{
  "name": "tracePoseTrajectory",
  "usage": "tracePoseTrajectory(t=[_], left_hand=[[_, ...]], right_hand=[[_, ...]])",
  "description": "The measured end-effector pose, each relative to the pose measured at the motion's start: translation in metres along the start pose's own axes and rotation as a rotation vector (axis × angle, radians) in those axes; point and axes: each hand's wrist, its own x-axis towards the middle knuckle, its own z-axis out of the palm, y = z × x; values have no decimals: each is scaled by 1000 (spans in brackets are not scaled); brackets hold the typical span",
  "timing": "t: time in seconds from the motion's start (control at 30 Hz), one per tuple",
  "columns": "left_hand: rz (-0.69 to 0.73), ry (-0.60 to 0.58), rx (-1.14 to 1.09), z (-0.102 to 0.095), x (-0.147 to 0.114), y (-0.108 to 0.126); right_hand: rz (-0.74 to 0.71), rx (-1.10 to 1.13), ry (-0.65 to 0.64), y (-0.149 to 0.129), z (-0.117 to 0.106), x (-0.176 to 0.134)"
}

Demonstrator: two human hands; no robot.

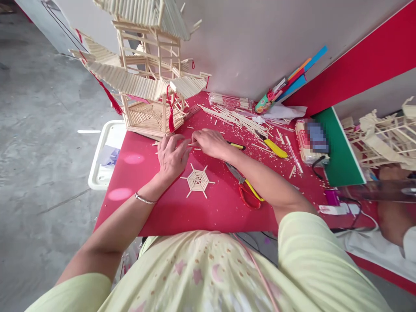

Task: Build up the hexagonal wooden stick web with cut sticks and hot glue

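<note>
My left hand and my right hand meet above the red table, just in front of a pagoda model built of thin wooden sticks. Both have their fingertips pinched close together; whatever lies between them is too small and covered to make out. Nearer to me, a six-sided web-shaped piece of sticks lies flat, with spokes poking past its rim. Right of it, partly under my right forearm, are pliers with one red and one yellow handle. A yellow-handled tool shows beside my right wrist.
Loose sticks and scraps cover the table's back right, near a yellow-handled knife. Behind stand a pen holder and bundled sticks. A green panel borders another person's arm. A white tray sits left.
</note>
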Motion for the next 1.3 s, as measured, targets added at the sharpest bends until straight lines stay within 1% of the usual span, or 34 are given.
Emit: tracePoseTrajectory(t=[0.07,0.13,0.17,0.23,0.27,0.3,0.37,0.4,0.47,0.53,0.57,0.63,0.77,0.93,1.07,1.13,1.23,1.3], left_hand=[[63,-86,-4,-2,-2,1],[93,-194,-64,-2,-5,1],[88,-233,-96,-3,-7,1],[41,-253,-138,-8,-11,-2],[12,-242,-149,-11,-13,-3],[-20,-219,-158,-14,-15,-6],[-82,-195,-194,-21,-20,-10],[-108,-193,-212,-23,-23,-12],[-139,-229,-242,-27,-30,-14],[-148,-295,-248,-30,-37,-13],[-152,-323,-239,-30,-40,-12],[-160,-340,-214,-31,-44,-7],[-151,-312,-217,-33,-50,-1],[-121,-341,-205,-34,-59,-1],[-106,-357,-164,-35,-63,-2],[-101,-355,-176,-36,-62,-2],[-98,-350,-206,-37,-60,-1],[-106,-358,-209,-37,-60,0]], right_hand=[[26,49,37,-8,-5,-23],[69,96,108,-17,-7,-48],[107,126,158,-22,-6,-62],[220,192,268,-37,1,-94],[281,225,305,-46,9,-111],[332,249,316,-56,18,-130],[412,281,290,-78,42,-163],[421,299,256,-88,55,-176],[480,277,232,-105,78,-194],[524,245,220,-114,95,-201],[537,232,218,-116,99,-201],[544,218,220,-116,103,-199],[517,214,223,-113,102,-198],[491,242,214,-115,100,-205],[438,312,221,-105,88,-208],[453,296,301,-92,77,-208],[514,188,490,-68,61,-210],[542,123,574,-55,55,-213]])
